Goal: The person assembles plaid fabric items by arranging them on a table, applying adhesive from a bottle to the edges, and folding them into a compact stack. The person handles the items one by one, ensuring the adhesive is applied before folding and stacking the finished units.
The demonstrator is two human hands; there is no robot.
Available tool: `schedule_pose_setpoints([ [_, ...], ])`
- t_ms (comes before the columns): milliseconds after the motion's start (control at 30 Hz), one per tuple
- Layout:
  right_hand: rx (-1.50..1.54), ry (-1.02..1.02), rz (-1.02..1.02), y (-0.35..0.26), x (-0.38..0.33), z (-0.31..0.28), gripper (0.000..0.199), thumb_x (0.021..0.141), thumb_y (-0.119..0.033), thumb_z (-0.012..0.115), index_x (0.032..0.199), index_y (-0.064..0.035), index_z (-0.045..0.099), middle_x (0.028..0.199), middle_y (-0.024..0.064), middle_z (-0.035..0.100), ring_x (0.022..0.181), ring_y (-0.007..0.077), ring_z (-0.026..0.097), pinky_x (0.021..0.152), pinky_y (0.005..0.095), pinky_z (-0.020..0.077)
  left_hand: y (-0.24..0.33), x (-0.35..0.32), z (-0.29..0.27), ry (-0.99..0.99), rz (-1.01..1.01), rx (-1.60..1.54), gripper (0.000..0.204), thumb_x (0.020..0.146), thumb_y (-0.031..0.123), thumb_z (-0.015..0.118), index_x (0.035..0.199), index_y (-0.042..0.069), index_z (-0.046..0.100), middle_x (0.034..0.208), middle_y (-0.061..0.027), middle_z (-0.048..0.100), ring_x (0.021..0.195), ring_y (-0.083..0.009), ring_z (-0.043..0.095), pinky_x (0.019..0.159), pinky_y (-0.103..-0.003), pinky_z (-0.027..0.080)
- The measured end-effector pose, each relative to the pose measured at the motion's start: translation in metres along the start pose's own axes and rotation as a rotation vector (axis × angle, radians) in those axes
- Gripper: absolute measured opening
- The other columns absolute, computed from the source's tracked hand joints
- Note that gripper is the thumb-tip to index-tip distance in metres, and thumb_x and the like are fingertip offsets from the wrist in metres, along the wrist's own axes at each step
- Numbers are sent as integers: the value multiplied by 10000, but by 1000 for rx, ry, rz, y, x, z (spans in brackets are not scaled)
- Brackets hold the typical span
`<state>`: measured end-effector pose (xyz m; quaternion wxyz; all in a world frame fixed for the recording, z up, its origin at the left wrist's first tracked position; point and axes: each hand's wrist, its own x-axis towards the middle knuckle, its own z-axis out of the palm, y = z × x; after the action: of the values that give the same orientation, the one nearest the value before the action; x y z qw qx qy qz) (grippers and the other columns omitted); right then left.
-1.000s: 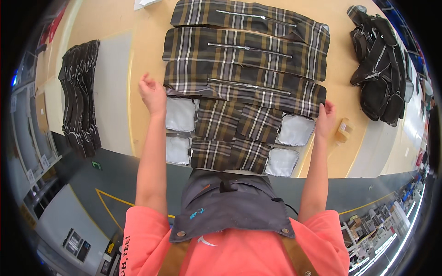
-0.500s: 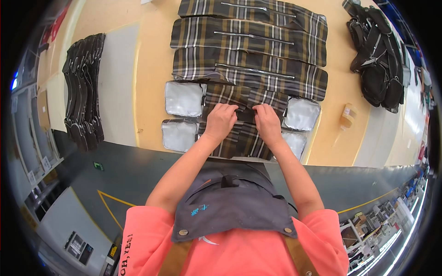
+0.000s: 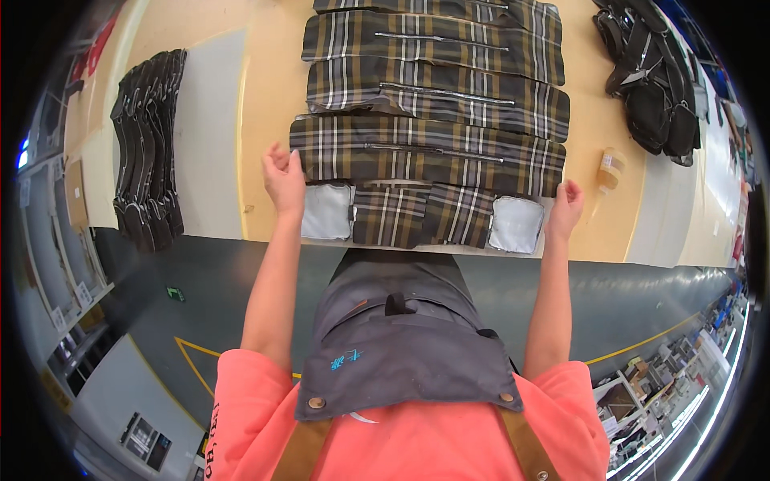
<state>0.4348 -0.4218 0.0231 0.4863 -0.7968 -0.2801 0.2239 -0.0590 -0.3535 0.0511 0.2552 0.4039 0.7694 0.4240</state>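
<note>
On the workbench (image 3: 265,96), plaid panel (image 3: 425,152) lengthwise left-right, hands at ends

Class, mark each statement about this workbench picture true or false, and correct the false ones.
1. The left hand is at the left end of the nearest plaid fabric piece. True.
2. The right hand holds the small yellowish bottle. False: the bottle stands on the wooden table, apart from the hand.
3. Several plaid pieces lie overlapped in a row running away from the person. True.
4. The dark stack on the left is plaid too. False: it is plain black.
5. Two grey pads show beside the front plaid panel. True.
</note>
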Motion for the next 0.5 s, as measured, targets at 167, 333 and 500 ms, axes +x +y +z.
schedule_pose_setpoints([
  [167, -373, -496, -478, -74, -108, 33, 273, 844, -167, 669, 1053, -21, 573, 981, 104, 580, 895, 257, 556, 815, 356, 453, 30, -102, -1, -703, 287, 161, 339, 837, 148, 680, 1142, 57, 561, 924, -55, 620, 847, -175, 588, 721, -303, 479],
  [333, -628, -708, -769, -51, -193, 71, 286, 723, -180, 741, 902, -47, 562, 859, 107, 537, 833, 289, 541, 710, 376, 463, 10, -152, 29, -681, 638, 330, 308, 768, 88, 669, 1066, 50, 597, 798, -73, 602, 796, -264, 583, 732, -369, 494],
  [500, -519, -658, -678, -46, -195, 69, 157, 784, -106, 674, 873, -45, 560, 845, 98, 554, 815, 280, 556, 710, 347, 466, -2, -151, 29, -656, 624, 215, 271, 764, 51, 637, 1035, 44, 624, 808, -89, 609, 793, -271, 581, 737, -382, 489],
])
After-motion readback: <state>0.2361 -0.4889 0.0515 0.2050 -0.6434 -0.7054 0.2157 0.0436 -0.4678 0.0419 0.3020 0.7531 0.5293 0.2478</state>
